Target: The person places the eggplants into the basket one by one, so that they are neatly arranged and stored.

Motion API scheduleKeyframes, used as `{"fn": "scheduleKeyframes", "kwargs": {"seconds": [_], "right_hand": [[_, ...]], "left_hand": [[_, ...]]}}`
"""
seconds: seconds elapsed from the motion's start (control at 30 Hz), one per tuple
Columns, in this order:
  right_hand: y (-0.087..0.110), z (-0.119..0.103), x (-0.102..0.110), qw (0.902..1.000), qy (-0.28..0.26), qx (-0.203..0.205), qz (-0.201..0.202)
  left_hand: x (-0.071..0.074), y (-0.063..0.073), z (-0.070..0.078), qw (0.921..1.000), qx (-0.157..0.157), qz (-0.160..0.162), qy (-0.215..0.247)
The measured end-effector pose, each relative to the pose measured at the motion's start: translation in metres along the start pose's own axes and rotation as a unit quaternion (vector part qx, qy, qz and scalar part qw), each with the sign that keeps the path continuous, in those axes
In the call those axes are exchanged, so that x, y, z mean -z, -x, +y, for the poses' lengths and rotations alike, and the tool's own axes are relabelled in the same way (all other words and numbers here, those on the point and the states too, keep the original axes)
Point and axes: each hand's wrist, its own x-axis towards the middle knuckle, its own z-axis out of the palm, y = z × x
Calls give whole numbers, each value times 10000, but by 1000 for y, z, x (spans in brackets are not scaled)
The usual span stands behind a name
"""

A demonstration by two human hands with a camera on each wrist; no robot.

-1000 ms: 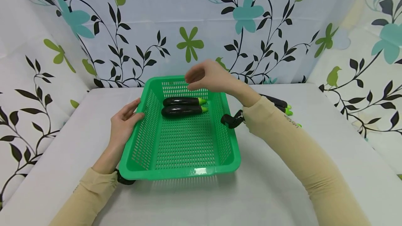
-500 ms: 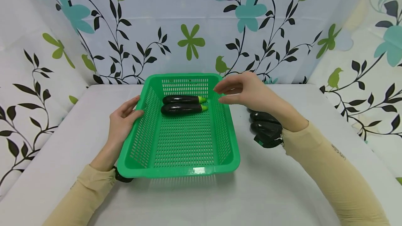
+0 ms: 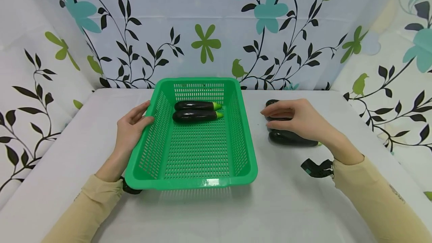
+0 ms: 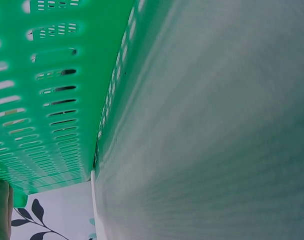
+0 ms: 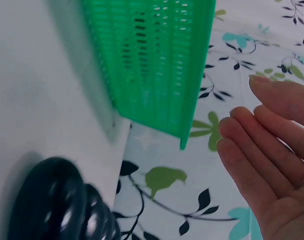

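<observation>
A green plastic basket [image 3: 199, 153] with slotted walls stands mid-table. Two dark eggplants [image 3: 195, 116] with green stem ends lie side by side in its far half. My left hand [image 3: 129, 128] holds the basket's left rim, its thumb over the edge and its fingers along the outer wall. To the basket's right, several more eggplants [image 3: 291, 138] lie in a row on the table. Above them is my right hand [image 3: 300, 119], thumb and fingers apart and holding nothing; it partly hides them. The right wrist view shows the same eggplants [image 5: 49, 205] below the relaxed fingers.
A white cloth covers the table [image 3: 216, 213]. Behind and at both sides hangs a curtain [image 3: 152, 21] printed with leaves, flowers and birds. The basket's right wall [image 3: 241, 134] stands between the two groups of eggplants.
My right hand has moved from above the basket's far right corner, rightward and toward me, to over the eggplants on the table. The left hand stays on the rim.
</observation>
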Motion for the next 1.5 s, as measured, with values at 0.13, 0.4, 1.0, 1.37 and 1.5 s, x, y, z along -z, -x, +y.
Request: {"fn": "scheduleKeyframes", "kwargs": {"seconds": [0.13, 0.4, 1.0, 1.37, 1.5], "right_hand": [[14, 13, 3, 9996, 78, -266, -4], [37, 41, 13, 9980, 322, -541, -19], [61, 93, 25, 9947, 373, -909, 294], [59, 103, 24, 9944, 538, -878, 226], [59, 106, 23, 9943, 615, -836, 227]], "left_hand": [[0, 0, 0, 10000, -17, -14, -19], [1, 1, -1, 10000, 6, -6, -1], [3, 0, 1, 9999, -28, -93, -119], [3, 0, 0, 9999, 16, -54, -119], [2, 0, 0, 10000, 12, -63, -73]]}}
